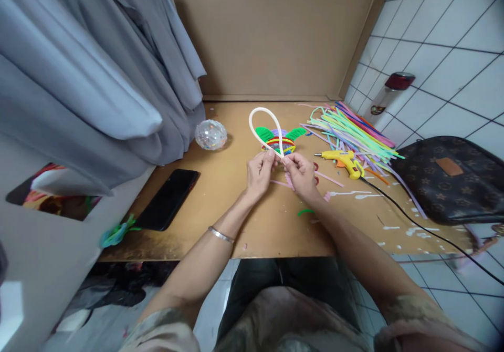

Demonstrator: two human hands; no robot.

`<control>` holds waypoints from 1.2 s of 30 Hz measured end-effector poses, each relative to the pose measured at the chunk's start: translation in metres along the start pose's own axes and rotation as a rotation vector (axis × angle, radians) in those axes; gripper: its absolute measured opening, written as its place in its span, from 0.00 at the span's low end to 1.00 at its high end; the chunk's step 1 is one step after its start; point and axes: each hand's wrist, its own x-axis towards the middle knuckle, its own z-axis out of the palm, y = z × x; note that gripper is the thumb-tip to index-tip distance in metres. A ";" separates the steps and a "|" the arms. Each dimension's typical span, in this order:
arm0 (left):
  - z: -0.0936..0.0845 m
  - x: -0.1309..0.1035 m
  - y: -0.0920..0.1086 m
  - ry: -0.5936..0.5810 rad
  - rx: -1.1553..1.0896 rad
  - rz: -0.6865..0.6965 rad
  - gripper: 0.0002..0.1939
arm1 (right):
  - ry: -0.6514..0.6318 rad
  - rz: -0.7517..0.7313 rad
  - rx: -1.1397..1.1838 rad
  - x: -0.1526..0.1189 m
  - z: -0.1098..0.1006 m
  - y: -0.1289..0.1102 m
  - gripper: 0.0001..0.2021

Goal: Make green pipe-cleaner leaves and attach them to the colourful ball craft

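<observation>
A white pipe cleaner (263,109) is bent into a loop that stands up above my hands. Its two lower ends meet between my fingertips. My left hand (260,172) pinches one side of it, and my right hand (300,174) pinches the other close by. Just behind the loop sits a small colourful pipe-cleaner craft (289,143) with green leaf shapes and red and yellow bands. My hands and the loop hide part of it. Pink pipe-cleaner pieces (331,178) lie under and beside my right hand.
A yellow glue gun (344,162) with a black cord lies at right, before a pile of pipe cleaners (354,131). A dark patterned bag (449,184) stands far right. At left are a clear faceted bowl (211,134) and a black phone (168,199).
</observation>
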 end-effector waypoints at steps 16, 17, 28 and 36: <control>0.003 -0.006 -0.010 -0.057 0.206 0.164 0.11 | 0.032 -0.200 -0.266 -0.008 -0.007 0.001 0.10; 0.004 -0.006 -0.011 -0.045 0.183 0.151 0.11 | 0.036 -0.198 -0.270 -0.008 -0.007 0.001 0.09; 0.014 -0.003 -0.015 0.019 -0.248 -0.153 0.18 | 0.078 -0.298 -0.306 -0.007 -0.006 0.007 0.09; 0.013 -0.004 -0.011 0.007 -0.279 -0.218 0.16 | 0.060 -0.325 -0.315 -0.010 -0.007 0.004 0.09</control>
